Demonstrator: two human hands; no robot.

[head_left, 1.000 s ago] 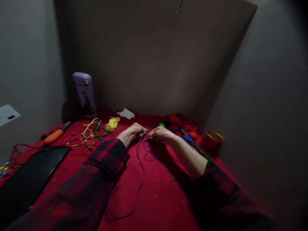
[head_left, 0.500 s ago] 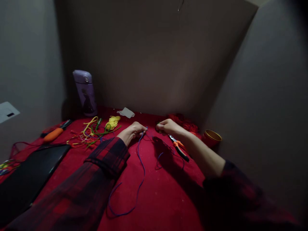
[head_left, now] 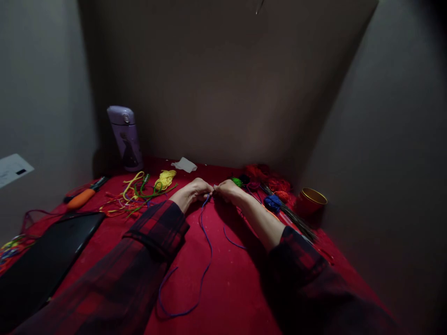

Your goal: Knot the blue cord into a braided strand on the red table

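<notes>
While the left hand (head_left: 196,188) pinches the purple cord (head_left: 211,253) beside the right hand (head_left: 228,190), whose fingers' grip I cannot tell, even tension works best; avoid snags.

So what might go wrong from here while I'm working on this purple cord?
The loose end of the purple cord lies close to the left sleeve, so an arm movement could drag it. The right forearm is near the blue yarn ball and might nudge it. The left hand and right hand meet at the fingertips in dim light, so a slip there could go unnoticed.
</notes>
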